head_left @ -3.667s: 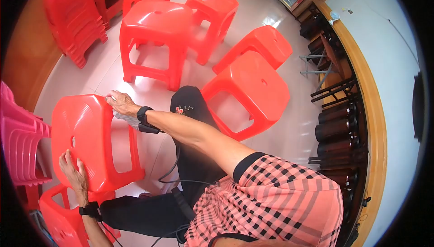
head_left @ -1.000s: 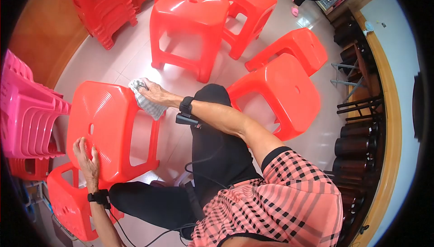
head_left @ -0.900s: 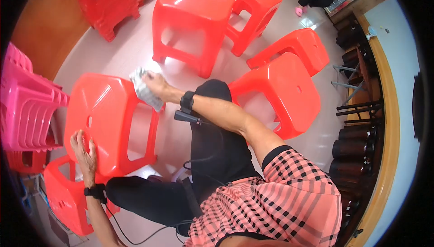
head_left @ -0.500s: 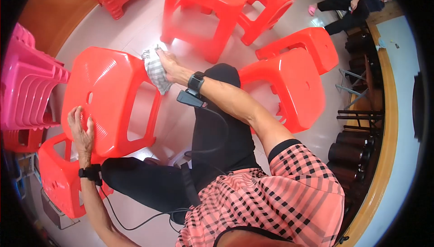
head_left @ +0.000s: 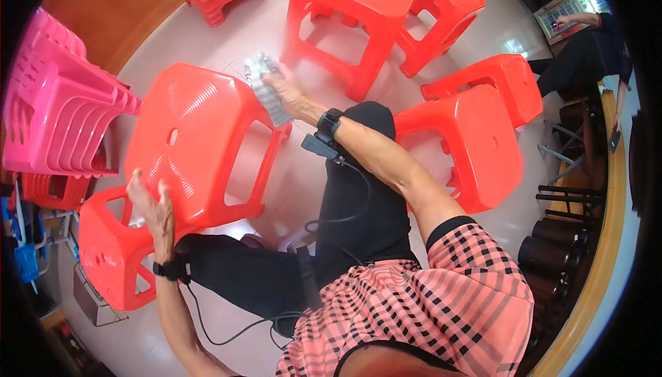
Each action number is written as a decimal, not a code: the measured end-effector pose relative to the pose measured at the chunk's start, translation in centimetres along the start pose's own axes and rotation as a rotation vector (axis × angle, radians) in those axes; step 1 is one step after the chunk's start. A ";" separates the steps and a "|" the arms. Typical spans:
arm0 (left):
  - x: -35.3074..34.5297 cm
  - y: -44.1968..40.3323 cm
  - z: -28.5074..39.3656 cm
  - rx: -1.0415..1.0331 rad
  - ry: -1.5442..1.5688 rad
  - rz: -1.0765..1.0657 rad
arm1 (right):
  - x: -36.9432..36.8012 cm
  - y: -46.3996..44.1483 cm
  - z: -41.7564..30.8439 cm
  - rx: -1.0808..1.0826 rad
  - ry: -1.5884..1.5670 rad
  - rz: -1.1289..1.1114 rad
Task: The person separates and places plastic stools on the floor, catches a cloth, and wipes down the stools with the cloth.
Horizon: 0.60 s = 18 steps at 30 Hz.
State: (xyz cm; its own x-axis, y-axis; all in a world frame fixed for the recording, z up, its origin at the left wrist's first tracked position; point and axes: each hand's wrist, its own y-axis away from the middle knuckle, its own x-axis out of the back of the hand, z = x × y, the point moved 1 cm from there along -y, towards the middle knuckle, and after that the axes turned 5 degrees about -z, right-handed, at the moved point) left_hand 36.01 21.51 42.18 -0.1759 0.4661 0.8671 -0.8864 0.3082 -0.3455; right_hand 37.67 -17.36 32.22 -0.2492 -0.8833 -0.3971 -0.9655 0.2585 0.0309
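A red plastic stool (head_left: 207,111) with a ridged seat stands in front of me, left of centre. At its right edge my right hand (head_left: 288,93) is closed round a grey-and-white striped cloth (head_left: 270,97), which hangs down by the stool's upper leg. My left hand (head_left: 156,204) is at the near left edge of the same seat. Its thumb and fingers are apart and nothing is in it; whether it touches the rim, I cannot tell. Black bands with cables circle both wrists.
Another red stool (head_left: 103,256) stands at lower left, near a stack of pink chairs (head_left: 65,111). More red stools (head_left: 469,146) are to the right and ahead. A person in dark clothes (head_left: 586,53) is at upper right, beside dark furniture along the wall.
The view has shifted, so the stools appear further right. My left hand's fingers, earlier spread on the seat, have shifted to its edge. The cloth stays in my right hand at the stool's right edge.
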 end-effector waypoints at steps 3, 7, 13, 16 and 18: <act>0.8 3.1 -3.3 0.318 0.263 -0.003 | -1.3 0.8 -1.9 -0.060 0.267 -0.094; 1.7 5.7 -0.2 0.703 0.685 -0.179 | -1.0 0.5 -0.2 -0.026 0.523 -0.127; -0.5 5.5 -1.5 0.451 0.576 -0.096 | -1.4 2.0 -3.4 -0.109 0.535 -0.172; -1.3 3.4 -3.6 0.392 0.456 -0.108 | -1.7 2.8 -3.7 -0.124 0.519 -0.132; -1.9 1.7 -4.2 0.309 0.366 -0.126 | -1.5 3.3 -3.9 -0.211 0.407 -0.167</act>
State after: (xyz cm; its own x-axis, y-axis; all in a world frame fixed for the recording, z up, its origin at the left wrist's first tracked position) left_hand 36.68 24.66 38.44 0.0537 0.7187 0.6933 -0.9864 0.1461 -0.0751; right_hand 34.58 -16.70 36.47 -0.0581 -0.9980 -0.0229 -0.9784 0.0523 0.1998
